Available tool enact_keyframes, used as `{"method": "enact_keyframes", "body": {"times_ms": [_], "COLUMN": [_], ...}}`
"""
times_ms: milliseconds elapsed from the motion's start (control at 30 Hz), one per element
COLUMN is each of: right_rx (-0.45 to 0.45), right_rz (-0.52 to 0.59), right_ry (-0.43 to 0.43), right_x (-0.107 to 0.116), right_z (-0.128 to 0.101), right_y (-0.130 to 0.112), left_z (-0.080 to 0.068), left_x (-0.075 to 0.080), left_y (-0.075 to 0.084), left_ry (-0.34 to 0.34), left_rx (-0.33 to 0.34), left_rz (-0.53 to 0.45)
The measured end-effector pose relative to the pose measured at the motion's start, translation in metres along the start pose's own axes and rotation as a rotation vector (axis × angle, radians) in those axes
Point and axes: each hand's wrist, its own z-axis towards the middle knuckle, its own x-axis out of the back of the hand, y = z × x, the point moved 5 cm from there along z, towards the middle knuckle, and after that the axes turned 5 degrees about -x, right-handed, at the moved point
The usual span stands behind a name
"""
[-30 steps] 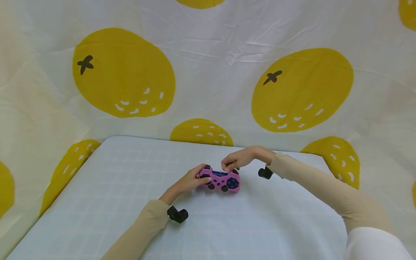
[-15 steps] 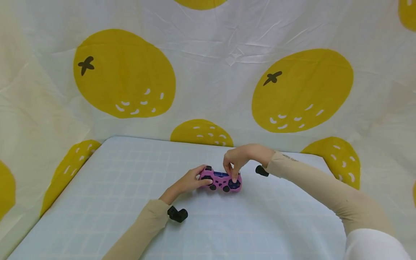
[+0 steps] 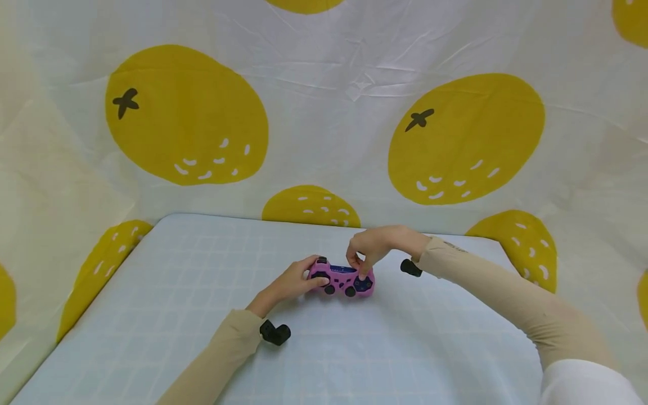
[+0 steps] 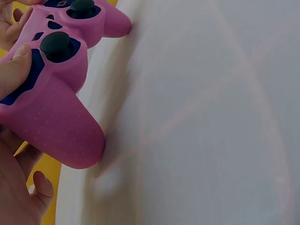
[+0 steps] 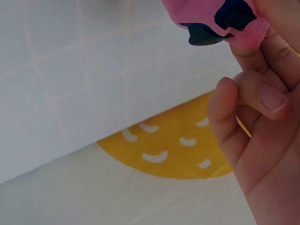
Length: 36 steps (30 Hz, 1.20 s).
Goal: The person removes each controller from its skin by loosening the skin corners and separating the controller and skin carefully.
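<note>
A pink game controller (image 3: pixel 340 279) with dark blue button areas is held above the table, thumbsticks toward me. My left hand (image 3: pixel 292 281) grips its left end, the thumb pressing on the dark pad; behind the grip, several fingers curl in the left wrist view. One dark thumbstick (image 4: pixel 57 44) stands just beside that thumb. From the back right, my right hand (image 3: pixel 370 247) reaches over and pinches the controller's right end, thumb on the button side. In the right wrist view its fingers sit behind the controller's upper edge (image 5: pixel 192 10), with the other fingers curled loosely.
A pale blue checked cloth covers the table (image 3: pixel 385 349). Behind it hangs a white curtain (image 3: pixel 324 112) printed with large yellow fruit. Black wrist cameras are on both sleeves, the left one (image 3: pixel 275 332) close over the cloth.
My right hand has shifted from the controller's top edge so that its thumb lies on the button face. The left hand keeps its grip, and the controller has hardly moved.
</note>
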Motion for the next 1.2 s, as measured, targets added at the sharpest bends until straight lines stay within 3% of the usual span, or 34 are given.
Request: {"method": "enact_keyframes", "body": {"times_ms": [333, 667, 933, 1200], "right_rx": [-0.004, -0.02, 0.032, 0.099], "right_rz": [0.004, -0.128, -0.194, -0.294], "right_ry": [0.073, 0.141, 0.213, 0.218], "right_x": [-0.0006, -0.0001, -0.0007, -0.0035], "right_z": [-0.0025, -0.0028, -0.0001, -0.0021], "right_y": [0.0035, 0.0014, 0.0004, 0.0018], "left_z": [-0.0005, 0.0019, 0.0025, 0.0047], "left_x": [0.0036, 0.0049, 0.003, 0.0011], "left_y": [-0.0029, -0.0016, -0.0009, 0.001], "left_ry": [0.001, -0.026, -0.05, -0.064], "left_rx": [-0.025, -0.057, -0.063, -0.071], "left_rz": [0.004, 0.007, 0.02, 0.001]}}
